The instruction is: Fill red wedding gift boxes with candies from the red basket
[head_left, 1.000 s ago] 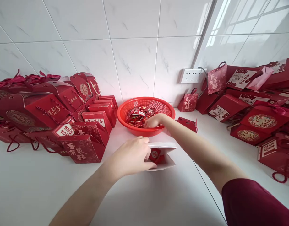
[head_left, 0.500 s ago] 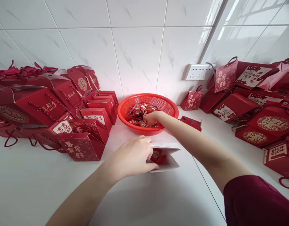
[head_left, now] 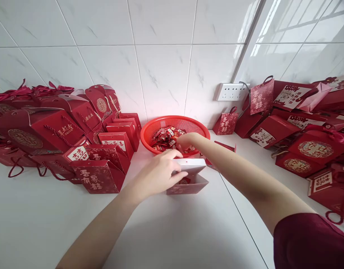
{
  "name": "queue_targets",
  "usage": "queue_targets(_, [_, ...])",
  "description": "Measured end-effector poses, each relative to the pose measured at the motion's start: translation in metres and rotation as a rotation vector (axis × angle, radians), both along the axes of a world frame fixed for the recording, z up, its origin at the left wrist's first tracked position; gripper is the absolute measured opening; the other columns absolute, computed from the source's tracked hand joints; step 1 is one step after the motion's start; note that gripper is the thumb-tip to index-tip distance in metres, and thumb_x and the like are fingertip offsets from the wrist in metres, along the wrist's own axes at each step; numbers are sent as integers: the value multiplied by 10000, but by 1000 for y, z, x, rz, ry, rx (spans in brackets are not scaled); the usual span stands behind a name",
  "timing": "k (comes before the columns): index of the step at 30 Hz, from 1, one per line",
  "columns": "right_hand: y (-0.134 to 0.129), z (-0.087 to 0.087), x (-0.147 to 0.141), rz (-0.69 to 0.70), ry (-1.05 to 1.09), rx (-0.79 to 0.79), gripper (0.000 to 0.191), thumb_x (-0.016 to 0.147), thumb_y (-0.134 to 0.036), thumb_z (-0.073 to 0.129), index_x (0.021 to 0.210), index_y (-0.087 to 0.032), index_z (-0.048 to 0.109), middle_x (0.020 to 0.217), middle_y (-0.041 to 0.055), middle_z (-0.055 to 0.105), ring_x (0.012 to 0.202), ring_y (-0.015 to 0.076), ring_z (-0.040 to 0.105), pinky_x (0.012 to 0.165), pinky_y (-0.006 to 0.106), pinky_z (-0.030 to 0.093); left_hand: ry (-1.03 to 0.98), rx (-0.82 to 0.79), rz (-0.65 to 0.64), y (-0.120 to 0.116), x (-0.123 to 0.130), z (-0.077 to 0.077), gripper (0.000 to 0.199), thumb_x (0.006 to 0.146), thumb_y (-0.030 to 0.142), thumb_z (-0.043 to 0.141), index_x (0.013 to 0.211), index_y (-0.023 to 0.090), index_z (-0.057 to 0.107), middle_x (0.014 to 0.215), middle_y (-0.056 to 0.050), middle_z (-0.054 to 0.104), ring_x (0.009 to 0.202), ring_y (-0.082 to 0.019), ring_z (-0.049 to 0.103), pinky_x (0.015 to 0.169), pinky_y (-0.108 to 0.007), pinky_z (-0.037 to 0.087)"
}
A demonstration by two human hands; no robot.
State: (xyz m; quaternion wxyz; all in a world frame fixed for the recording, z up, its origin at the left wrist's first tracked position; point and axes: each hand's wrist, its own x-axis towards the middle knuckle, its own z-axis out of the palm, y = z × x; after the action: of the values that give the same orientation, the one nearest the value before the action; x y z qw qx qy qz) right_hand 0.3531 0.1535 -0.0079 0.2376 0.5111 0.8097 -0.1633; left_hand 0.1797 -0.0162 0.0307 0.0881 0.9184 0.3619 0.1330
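My left hand grips the upper edge of a small red paper gift bag with a white inside. The bag stands open on the counter, and something red lies within it. Behind it is a red plastic colander holding small red-wrapped candies. My right hand reaches over its right side, down at the candies, with fingers curled. Its fingertips are largely hidden, so what they hold does not show.
Flat-sided red gift bags stand in a row on the left, beside larger red boxes with rope handles. More red boxes are piled at the right. A white power strip sits against the tiled wall.
My left hand has shifted up on the gift bag, which now stands more upright with its red front showing. My right hand has moved slightly right within the colander. The view has tilted up a little.
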Motion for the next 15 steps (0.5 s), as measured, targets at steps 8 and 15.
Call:
queue_targets(8, [-7,5,-9,-54,39,-50,288,982,-353,600,1213,-182,624,1245,89,621,1049,222,634,899,424,553,-275,166,256,10,-28,20,253,990,335,448,1050,235,673,1204,-34,663,1012,-184,652,858,-303,493])
queue_targets(15, [-9,-7,-28,-55,52,-50,304,979,-343,607,1234,-178,610,1248,95,616,1041,220,638,883,423,561,-125,-148,281,16,-28,10,461,859,549,610,1240,290,639,1198,-30,708,1014,-240,684,852,-324,523])
